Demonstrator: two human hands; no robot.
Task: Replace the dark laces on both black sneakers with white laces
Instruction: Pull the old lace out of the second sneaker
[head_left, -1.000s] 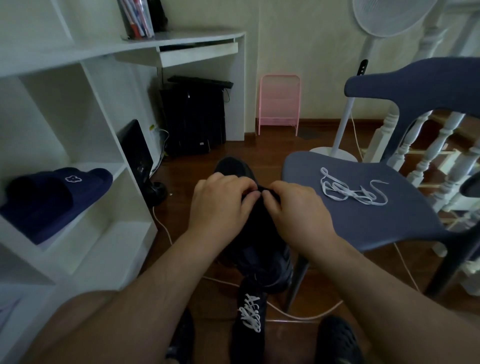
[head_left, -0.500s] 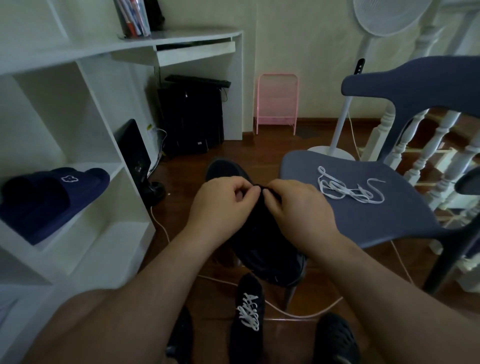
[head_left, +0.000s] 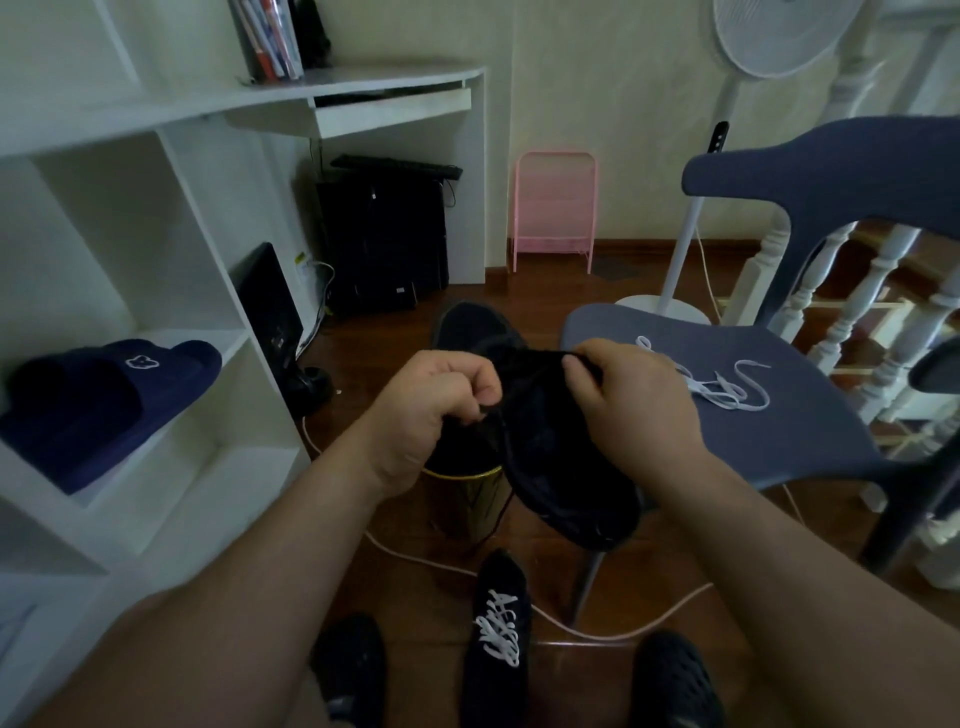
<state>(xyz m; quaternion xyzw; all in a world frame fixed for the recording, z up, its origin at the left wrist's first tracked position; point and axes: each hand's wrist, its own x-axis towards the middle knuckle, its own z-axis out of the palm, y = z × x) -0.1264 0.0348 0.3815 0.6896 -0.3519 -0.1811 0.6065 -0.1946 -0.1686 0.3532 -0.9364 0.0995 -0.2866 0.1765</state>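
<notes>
Since half a second ago the two hands have drawn apart: they were nearly knuckle to knuckle over the sneaker, and now the left hand has pulled away to the left with the dark lace stretched from its fingers across to the shoe. A gold-rimmed bin that was hidden under the shoe now shows below it.

Taking the blue chair as the landmark and going left to right: far to the left of the chair, a white shelf unit holds a navy slipper. Nearer the chair, the left hand has its fingers curled tight, pinching the dark lace. Just left of the chair's seat, the black sneaker is held in the air above the bin, toe pointing away and heel toward the camera. The right hand is at the chair's front left edge, its thumb and fingers clamped on the sneaker's upper near the lace holes. On the floor below and left of the seat stands the other black sneaker, already threaded with a white lace. On the chair seat itself, right of the right hand, a loose white lace lies in a tangle.
</notes>
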